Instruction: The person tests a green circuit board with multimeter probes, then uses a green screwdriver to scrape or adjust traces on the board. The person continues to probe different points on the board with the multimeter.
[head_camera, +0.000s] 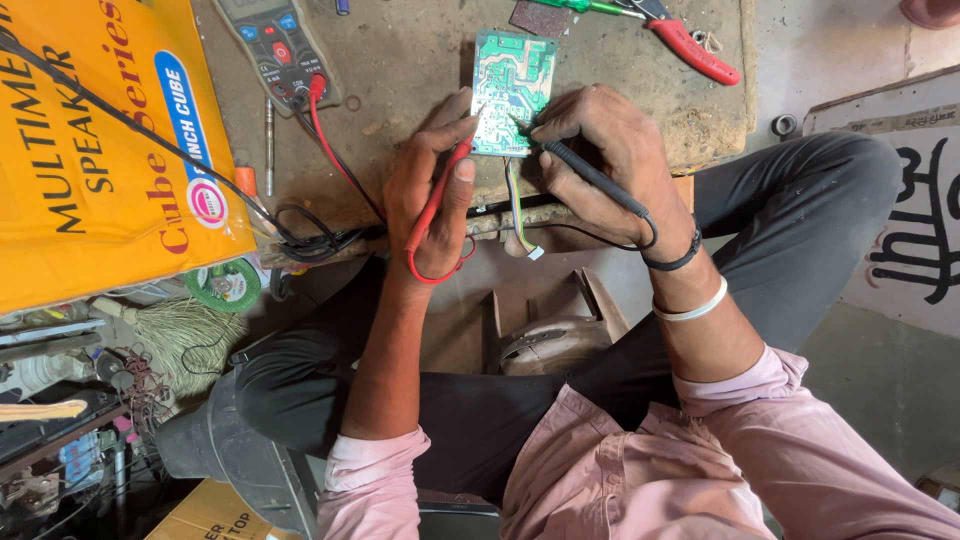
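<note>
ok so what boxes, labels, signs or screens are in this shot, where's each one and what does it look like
Large orange cardboard box: left on the bench, rectangular, dark lettering, a blue rounded label.
Grey handheld multimeter: top of the bench beside the box; its screen is cut off by the frame edge, coloured buttons below.
White painted sign board: right, on the floor, black brush strokes.
Brown cardboard carton: bottom left, only a corner shows, dark print.

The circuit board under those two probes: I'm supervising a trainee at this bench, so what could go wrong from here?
1. The circuit board lies loose near the bench edge; pressure from the red probe in the left hand or the black probe in the right hand might shift it.
2. Both tips land close together, so a slip could bridge neighbouring solder points.
3. The red lead crosses the bench and could snag.
</note>
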